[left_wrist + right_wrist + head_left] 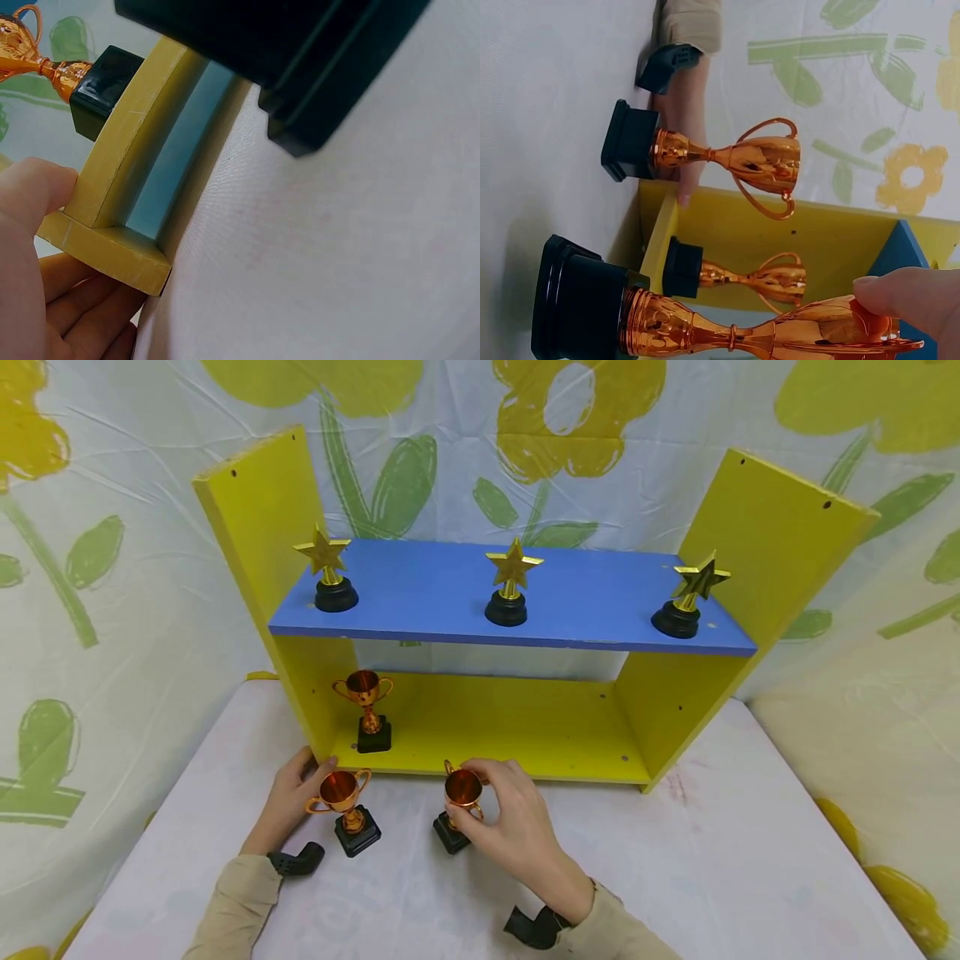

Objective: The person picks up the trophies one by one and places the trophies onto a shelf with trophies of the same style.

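1. Right hand (510, 822) pinches the upright right cup trophy (459, 806) by its rim, on the tabletop (712, 860) just near of the shelf (510, 735).
2. Left hand (288, 797) lies relaxed, holding nothing, fingertips touching the shelf's left corner, just left of the other trophy (347, 810).

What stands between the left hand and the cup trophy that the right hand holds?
Another copper cup trophy stands on the table between the left hand and the held trophy under the right hand; the head view shows it.
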